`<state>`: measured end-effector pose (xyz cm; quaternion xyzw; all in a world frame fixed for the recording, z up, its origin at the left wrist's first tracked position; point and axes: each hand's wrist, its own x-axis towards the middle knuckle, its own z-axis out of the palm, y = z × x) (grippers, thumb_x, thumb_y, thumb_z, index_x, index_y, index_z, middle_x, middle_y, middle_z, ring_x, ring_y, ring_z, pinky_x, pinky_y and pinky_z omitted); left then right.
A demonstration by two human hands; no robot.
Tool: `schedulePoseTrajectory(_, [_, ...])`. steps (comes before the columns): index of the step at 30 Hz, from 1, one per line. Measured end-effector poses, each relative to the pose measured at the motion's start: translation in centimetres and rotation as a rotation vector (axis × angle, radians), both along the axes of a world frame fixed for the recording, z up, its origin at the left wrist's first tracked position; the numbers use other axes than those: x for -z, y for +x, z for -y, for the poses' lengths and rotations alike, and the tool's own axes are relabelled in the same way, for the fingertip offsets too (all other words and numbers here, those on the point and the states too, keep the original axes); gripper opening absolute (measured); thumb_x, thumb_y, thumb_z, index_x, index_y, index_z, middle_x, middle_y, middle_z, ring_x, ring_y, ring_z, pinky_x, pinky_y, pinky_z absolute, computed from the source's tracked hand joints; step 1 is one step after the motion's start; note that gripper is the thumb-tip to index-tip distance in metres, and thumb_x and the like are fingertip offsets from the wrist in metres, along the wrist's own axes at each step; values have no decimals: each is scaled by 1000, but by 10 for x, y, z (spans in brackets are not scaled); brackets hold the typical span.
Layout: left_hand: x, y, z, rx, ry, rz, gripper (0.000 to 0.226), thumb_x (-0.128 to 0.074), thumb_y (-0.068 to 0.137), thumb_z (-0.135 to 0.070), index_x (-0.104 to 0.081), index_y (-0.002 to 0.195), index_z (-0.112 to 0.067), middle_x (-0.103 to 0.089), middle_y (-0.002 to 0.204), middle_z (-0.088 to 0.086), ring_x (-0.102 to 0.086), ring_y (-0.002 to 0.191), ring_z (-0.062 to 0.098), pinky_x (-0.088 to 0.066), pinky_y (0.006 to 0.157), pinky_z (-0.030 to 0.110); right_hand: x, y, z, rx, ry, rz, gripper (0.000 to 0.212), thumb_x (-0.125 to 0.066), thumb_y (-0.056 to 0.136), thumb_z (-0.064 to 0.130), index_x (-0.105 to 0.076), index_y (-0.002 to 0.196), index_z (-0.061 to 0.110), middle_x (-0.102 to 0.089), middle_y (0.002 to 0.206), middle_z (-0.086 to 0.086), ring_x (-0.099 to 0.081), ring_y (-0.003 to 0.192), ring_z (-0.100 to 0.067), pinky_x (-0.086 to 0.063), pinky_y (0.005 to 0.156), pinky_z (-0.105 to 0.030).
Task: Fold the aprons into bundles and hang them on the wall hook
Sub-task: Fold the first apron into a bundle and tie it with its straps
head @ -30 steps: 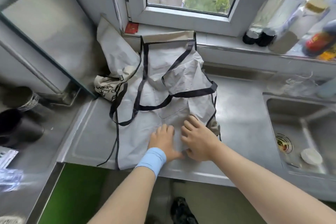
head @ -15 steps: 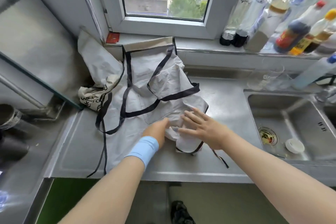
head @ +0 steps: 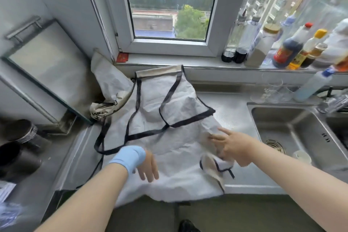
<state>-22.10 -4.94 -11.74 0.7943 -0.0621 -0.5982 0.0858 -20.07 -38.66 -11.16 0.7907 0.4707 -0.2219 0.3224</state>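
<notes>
Two aprons in view. Apron one (head: 165,137), pale with black binding, lies spread on the desk (head: 239,118) just left of the sink (head: 293,124). Its bib points toward the window, its hem hangs over the desk's front edge, and its straps loop across its face. Apron two (head: 111,90) sits crumpled farther left of the sink, touching apron one's bib corner.

Left hand (head: 148,165), blue wristband (head: 128,158) at the wrist, rests fingers-down on the lower cloth. Its grip is slack and holds nothing, though the view is blurred. Right hand (head: 233,147) is at the apron edge nearest the sink, forefinger straight, over a turned-in corner. Whether its grip pinches the cloth or only presses it, cannot tell.

Judgement: the first fold is in hand, with the sink-side edge turned inward. No bundle yet, no hook in view. The next move likely needs the straps gathered onto the panel and the edge farthest from the sink folded to match.

Bottles (head: 286,51) line the sill behind the sink.
</notes>
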Motion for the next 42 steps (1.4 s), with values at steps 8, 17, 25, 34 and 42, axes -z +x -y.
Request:
schedulePoseTrajectory(8, [28,22,56,-132,-155,826,25,-48,92,-27,-63,111,-35,-58,121,-4,-56,113,24,-48,89,33,18,-4,-29,682,798,-113,46,-46,69,16,-72,105,26,-62,130,3,-54,123,-23,-39,105,-36])
schedulePoseTrajectory(17, [70,49,41,77,133,364,76,-56,88,-45,-19,152,-29,-17,158,2,-32,140,31,-33,111,41,52,34,-59,917,250,-266,82,-46,84,25,-8,155,43,-14,163,2,-20,150,-24,-36,110,-48])
schedulePoseTrajectory(25, [8,163,7,-372,-32,848,31,-48,92,-27,-61,120,-32,-66,119,-10,-61,108,18,-49,91,31,12,154,-123,895,788,75,21,-44,88,20,-64,95,23,-68,101,-2,-62,93,-32,-41,67,-32])
schedulePoseTrajectory(34, [4,231,-9,-579,-5,1061,37,-54,91,-21,-52,127,-29,-54,129,-2,-55,116,22,-48,97,41,4,269,-167,1470,991,144,56,-50,93,55,-43,127,12,-57,125,-9,-60,111,-33,-44,76,-38])
schedulePoseTrajectory(42, [13,246,2,-383,90,1231,81,-72,76,-47,-28,142,-33,-33,142,-5,-35,129,19,-41,101,36,-3,293,-172,1689,1455,-223,16,-53,84,25,-51,70,18,-54,70,-2,-60,68,-30,-42,64,-32])
